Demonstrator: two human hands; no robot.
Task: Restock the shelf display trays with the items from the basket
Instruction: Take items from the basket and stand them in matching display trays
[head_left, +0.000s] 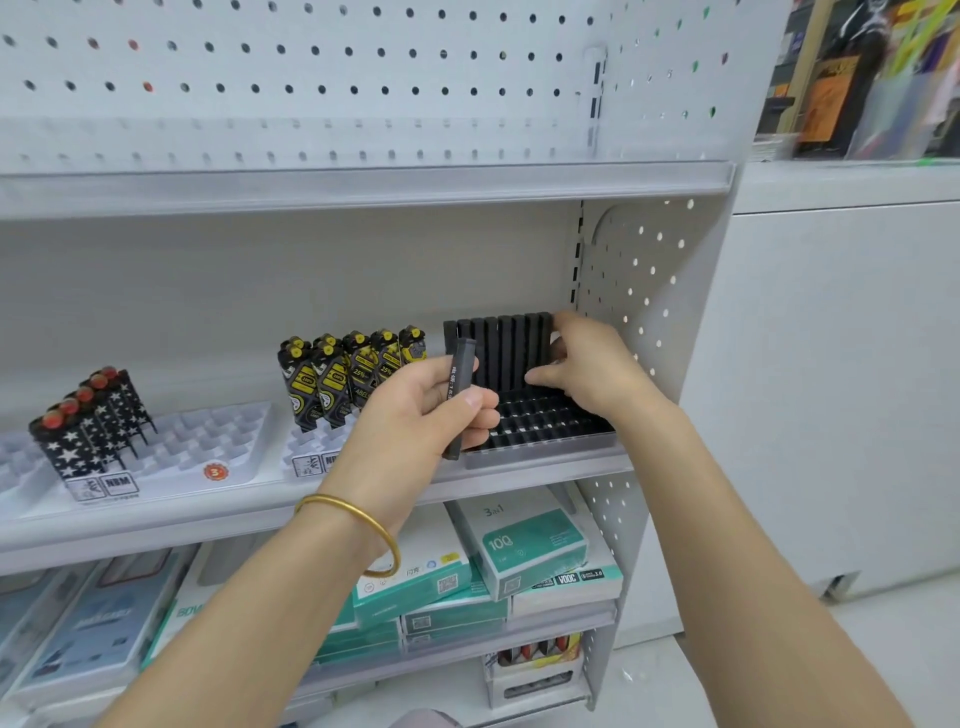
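Restocking is under way: 1 black stick (460, 395) is gripped upright in the left hand (421, 415), while the right hand (587, 364) is curled round the right end of the standing row (498, 353). That row fills only the back of the black tray (540, 453), at the right end of the shelf (208, 519). Next, the stick probably needs to be seated upright in an empty slot just ahead of the row. The basket is not seen.

Display trays (208, 441) on shelf (156, 519): four, leftmost cut off. Black sticks (498, 353) upright: roughly eight; one more black stick (462, 364) in left hand (415, 415). Star-patterned packs (78, 447): about five. Yellow-black packs (332, 384): about seven.
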